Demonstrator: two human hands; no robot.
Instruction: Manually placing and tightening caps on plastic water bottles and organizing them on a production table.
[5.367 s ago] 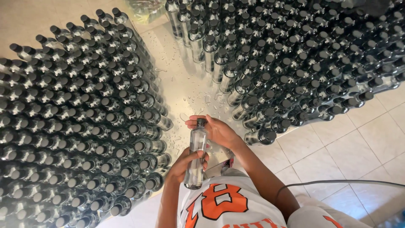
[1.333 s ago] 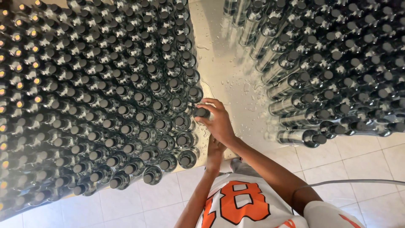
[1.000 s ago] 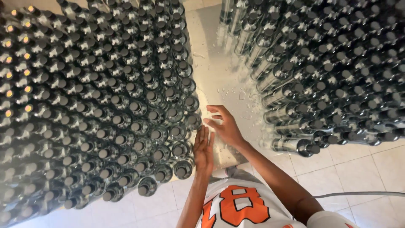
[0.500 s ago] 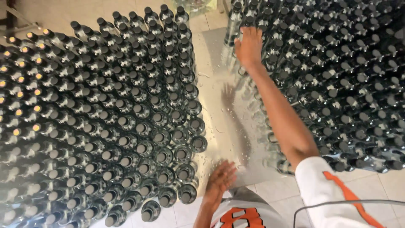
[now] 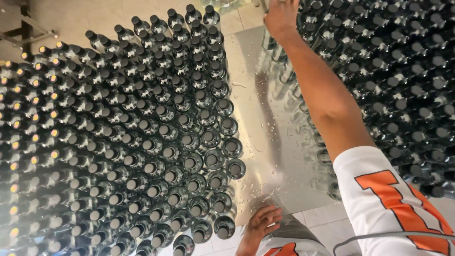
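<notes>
A wet, shiny metal bench (image 5: 272, 118) stands over pale floor tiles (image 5: 327, 227). Right hand (image 5: 280, 18) fingers reach the right block of capped bottles (image 5: 403, 80); their grip is hidden. Left hand (image 5: 261, 222) fingers rest loosely spread at the bench edge, beside the left bottle block (image 5: 142, 142).

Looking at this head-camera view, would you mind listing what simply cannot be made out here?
- Right hand: its fingertips are cut off by the top edge, so whether it grips a bottle in the right block of bottles is not visible.
- Left hand: rests at the near edge of the wet metal table; its palm faces away.
- Left block of bottles: contents too small and glary to tell.
</notes>
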